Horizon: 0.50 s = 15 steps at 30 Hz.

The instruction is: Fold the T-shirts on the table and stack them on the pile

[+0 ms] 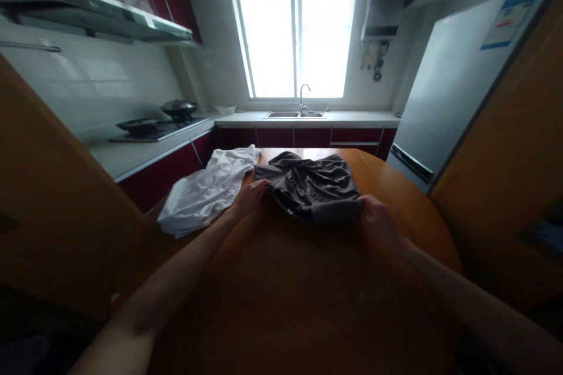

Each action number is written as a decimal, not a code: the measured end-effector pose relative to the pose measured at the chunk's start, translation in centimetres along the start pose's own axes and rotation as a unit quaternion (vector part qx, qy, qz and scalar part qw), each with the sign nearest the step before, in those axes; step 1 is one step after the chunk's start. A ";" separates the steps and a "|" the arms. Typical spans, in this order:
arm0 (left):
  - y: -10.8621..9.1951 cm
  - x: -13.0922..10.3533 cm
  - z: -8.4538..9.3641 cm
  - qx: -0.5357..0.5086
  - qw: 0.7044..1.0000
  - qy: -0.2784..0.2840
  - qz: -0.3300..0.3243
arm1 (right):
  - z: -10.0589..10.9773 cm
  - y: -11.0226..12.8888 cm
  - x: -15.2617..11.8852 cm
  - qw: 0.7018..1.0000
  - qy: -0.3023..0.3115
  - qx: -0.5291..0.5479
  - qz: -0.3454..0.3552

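A dark grey garment (pixel 323 184), crumpled in its upper part, lies on the wooden table in front of me; I cannot make out its exact kind. My left hand (pixel 251 198) pinches its left near corner. On the other side, my right hand (pixel 377 217) has the right near corner between thumb and fingers. The near edge forms a fairly straight band between the two hands. To the left, a white garment (pixel 211 190) is spread with wrinkles, partly behind my left forearm.
The round-ended wooden table (pixel 308 293) fills the space before me. Beyond it are a counter with a sink (pixel 284 115) and tap, and a stove with pans (pixel 178 108) at left. A fridge (pixel 457 76) stands at right, near wooden panels on both sides.
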<state>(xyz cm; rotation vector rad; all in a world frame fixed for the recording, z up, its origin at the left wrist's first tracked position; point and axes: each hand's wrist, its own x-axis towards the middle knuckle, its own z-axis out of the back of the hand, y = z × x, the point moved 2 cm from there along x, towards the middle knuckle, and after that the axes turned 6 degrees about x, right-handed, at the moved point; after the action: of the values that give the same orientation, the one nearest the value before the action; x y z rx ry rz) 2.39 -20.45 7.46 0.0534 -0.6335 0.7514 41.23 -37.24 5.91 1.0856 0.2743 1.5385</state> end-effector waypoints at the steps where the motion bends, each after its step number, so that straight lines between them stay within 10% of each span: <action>1: -0.3 0.0 1.4 0.001 1.000 -0.022 0.000 | 1.7 -0.3 1.4 0.999 -0.040 0.033 -0.005; 5: -4.0 -1.4 6.5 -0.028 0.998 -0.025 -0.058 | 8.3 -1.1 5.6 0.982 -0.143 0.126 -0.007; 11: -10.2 -6.2 7.5 -0.166 0.926 0.319 -0.112 | 9.1 -3.3 3.4 0.987 0.047 0.146 -0.048; 15: -7.1 -7.9 5.7 -0.151 0.959 0.239 -0.012 | 7.4 -7.1 -1.7 0.991 -0.004 0.023 -0.130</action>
<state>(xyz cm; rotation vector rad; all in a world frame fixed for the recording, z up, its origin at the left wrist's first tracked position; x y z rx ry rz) -0.31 -32.06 8.96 -0.3928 -0.2770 0.6066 51.21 -39.44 4.22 1.0477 0.4308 1.3015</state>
